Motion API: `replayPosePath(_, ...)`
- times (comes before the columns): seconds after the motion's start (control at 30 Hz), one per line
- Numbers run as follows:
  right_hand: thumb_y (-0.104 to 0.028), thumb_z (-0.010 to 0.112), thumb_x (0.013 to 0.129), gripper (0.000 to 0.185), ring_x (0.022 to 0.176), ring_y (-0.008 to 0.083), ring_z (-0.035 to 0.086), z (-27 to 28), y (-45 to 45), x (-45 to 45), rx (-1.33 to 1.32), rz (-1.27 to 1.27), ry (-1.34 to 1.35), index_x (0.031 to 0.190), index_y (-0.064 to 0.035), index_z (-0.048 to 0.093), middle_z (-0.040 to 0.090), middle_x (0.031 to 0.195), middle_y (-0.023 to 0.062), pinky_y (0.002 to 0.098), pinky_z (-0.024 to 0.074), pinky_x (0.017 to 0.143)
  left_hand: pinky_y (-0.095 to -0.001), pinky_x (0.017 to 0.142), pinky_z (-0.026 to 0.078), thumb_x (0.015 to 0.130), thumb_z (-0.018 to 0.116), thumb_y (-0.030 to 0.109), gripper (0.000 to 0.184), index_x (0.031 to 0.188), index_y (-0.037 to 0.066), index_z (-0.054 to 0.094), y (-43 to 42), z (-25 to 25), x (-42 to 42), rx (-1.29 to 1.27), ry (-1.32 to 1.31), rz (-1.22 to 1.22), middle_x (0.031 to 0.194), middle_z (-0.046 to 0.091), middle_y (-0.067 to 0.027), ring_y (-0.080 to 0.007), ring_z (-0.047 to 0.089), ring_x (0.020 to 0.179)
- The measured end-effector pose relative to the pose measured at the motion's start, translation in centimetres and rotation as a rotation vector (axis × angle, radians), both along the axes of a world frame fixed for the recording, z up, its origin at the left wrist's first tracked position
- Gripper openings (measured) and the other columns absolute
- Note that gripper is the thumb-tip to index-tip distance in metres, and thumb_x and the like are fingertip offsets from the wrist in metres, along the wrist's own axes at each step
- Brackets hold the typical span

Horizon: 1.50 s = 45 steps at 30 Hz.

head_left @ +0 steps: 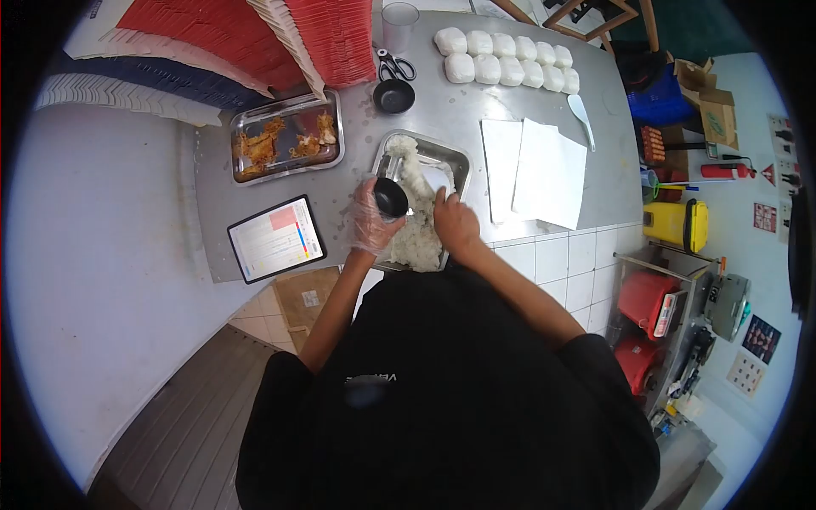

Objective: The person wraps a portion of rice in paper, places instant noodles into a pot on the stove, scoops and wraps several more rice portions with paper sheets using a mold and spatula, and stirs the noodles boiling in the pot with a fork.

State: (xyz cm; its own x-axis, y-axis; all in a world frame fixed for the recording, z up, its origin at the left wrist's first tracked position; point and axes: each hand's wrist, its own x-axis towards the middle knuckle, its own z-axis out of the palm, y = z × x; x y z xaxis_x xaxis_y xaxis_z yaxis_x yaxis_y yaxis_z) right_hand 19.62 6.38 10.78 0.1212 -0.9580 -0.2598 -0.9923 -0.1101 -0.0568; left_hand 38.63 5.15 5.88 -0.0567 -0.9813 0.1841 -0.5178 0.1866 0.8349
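Observation:
My left hand (367, 223), in a clear plastic glove, is wrapped round a small black bowl (391, 198) and holds it over the near left part of a metal tray (466, 167). Cooked white rice (415, 243) lies in that tray, piled along its left side and near end. My bare right hand (457, 224) is closed at the tray's right edge. From its fingers a white rice paddle (436, 178) reaches into the rice; its handle is mostly hidden by the hand. Whether the bowl has rice inside cannot be made out.
Fried food pieces lie in another metal tray (337, 153) at left, above a tablet (277, 239). A second black bowl (393, 97), scissors (398, 65) and a clear cup (399, 27) stand behind. White paper sheets (548, 174), a white spoon (582, 121) and several white wrapped bundles (507, 71) are right.

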Motion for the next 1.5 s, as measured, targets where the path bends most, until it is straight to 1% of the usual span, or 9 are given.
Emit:
replayPosePath(0.1,-0.007,0.051,0.086,0.044,0.076,0.0303,0.068,0.8,2.4,1.0,0.003,0.13,0.01,0.126,0.011,0.048,0.061,0.091,0.0203,0.0333,0.0557,0.061,-0.0474,0.1,0.039,0.052,0.085,0.015,0.096,0.135,0.007,0.037,-0.1,3.8,0.0,-0.065,-0.332,-0.105,0.127,0.045,-0.0186,-0.0382,0.043,0.12)
replayPosePath(0.23,-0.011,0.051,0.086,0.046,0.073,0.0326,0.067,3.4,0.1,-2.0,0.159,0.202,-0.051,0.131,-0.0003,0.047,0.062,0.095,0.0197,0.0416,0.0553,0.064,-0.0439,0.096,0.044,0.073,0.067,0.008,0.058,0.127,0.006,0.047,-1.9,4.3,-0.8,0.032,-0.627,-0.238,0.121,0.053,-0.0166,-0.0349,0.05,0.116)
replayPosePath(0.3,-0.01,0.05,0.087,0.031,0.079,0.0379,0.067,8.1,-2.5,-2.9,0.289,0.038,-0.138,0.116,-0.0023,0.053,0.065,0.091,0.0221,0.0477,0.054,0.067,-0.0424,0.094,0.045,0.079,0.06,0.007,0.047,0.125,0.006,0.05,-2.8,3.1,-0.7,-0.058,-0.695,-0.237,0.118,0.055,-0.0162,-0.0339,0.053,0.112)
replayPosePath(0.47,-0.011,0.052,0.084,0.02,0.08,0.0386,0.067,2.3,-1.5,-0.8,0.244,-0.019,-0.175,0.099,0.0012,0.057,0.067,0.086,0.0214,0.0473,0.0549,0.07,-0.0401,0.089,0.048,0.087,0.048,0.008,0.034,0.12,0.005,0.054,-5.0,2.7,-1.4,-0.074,-0.792,-0.398,0.111,0.06,-0.0155,-0.0309,0.057,0.106)
replayPosePath(0.63,-0.01,0.052,0.084,0.025,0.08,0.0395,0.067,0.8,-2.7,-1.6,0.247,0.051,-0.214,0.105,0.0015,0.058,0.067,0.088,0.0222,0.0469,0.0552,0.07,-0.0372,0.088,0.049,0.086,0.049,0.008,0.03,0.115,0.003,0.054,-4.6,2.0,-1.2,-0.123,-0.787,-0.411,0.112,0.059,-0.0148,-0.0285,0.058,0.105)
replayPosePath(0.83,-0.01,0.055,0.082,0.033,0.083,0.0348,0.067,6.2,-1.6,-2.0,0.298,0.194,-0.158,0.115,-0.0073,0.06,0.067,0.09,0.017,0.0483,0.0538,0.074,-0.0358,0.087,0.049,0.085,0.049,0.007,0.032,0.117,0.001,0.052,-3.6,1.6,-0.3,-0.124,-0.815,-0.412,0.115,0.057,-0.0146,-0.0287,0.056,0.106)
replayPosePath(0.97,-0.014,0.051,0.086,0.022,0.085,0.0392,0.065,3.8,-1.8,-2.9,0.436,0.06,-0.187,0.104,-0.0055,0.06,0.067,0.09,0.021,0.0512,0.0515,0.077,-0.0362,0.088,0.049,0.082,0.055,0.008,0.039,0.121,0.001,0.05,-3.3,0.4,-0.1,-0.105,-0.937,-0.546,0.117,0.056,-0.0156,-0.0292,0.055,0.108)
replayPosePath(1.17,-0.019,0.051,0.088,0.023,0.087,0.0447,0.06,0.6,-2.4,-2.7,0.421,0.083,-0.505,0.08,0.0002,0.06,0.062,0.083,0.0266,0.0512,0.0467,0.079,-0.0437,0.093,0.046,0.066,0.074,0.017,0.078,0.133,0.0,0.038,-1.6,0.2,0.0,0.177,-0.641,-0.532,0.124,0.049,-0.0213,-0.0386,0.051,0.112)
replayPosePath(1.5,-0.009,0.053,0.083,0.031,0.074,0.04,0.066,1.9,1.7,3.7,0.236,0.084,-0.302,0.11,0.0058,0.053,0.066,0.079,0.0216,0.048,0.054,0.068,-0.0481,0.095,0.044,0.066,0.077,0.019,0.085,0.136,0.0,0.032,-1.0,-4.9,-1.5,0.108,-0.41,-0.207,0.125,0.046,-0.0247,-0.0447,0.049,0.114)
